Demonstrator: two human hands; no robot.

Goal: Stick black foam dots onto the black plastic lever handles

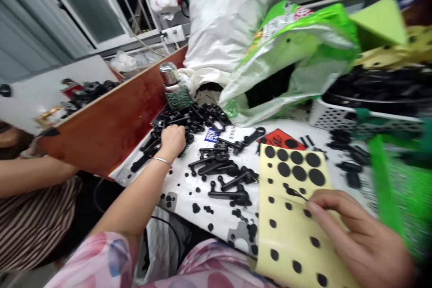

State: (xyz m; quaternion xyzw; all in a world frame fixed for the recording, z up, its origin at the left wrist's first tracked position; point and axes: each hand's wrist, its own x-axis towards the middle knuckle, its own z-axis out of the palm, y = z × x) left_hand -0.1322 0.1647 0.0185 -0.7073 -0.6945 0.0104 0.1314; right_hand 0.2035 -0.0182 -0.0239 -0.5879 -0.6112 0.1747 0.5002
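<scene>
A person's motion-blurred right hand [359, 238], cut off at 4 o'clock, reached its fingertips toward a lifting black dot [295, 192] on a yellow backing sheet [290, 220], while the braceleted left hand [173, 141], fingers hidden and grip unclear, pressed into black plastic fittings [191, 119] at 12 o'clock.

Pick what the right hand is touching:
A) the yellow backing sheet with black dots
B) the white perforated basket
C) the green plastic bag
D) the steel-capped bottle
A. The right hand has its fingers on the yellow backing sheet, among the black dots, well away from the other three things.
</scene>
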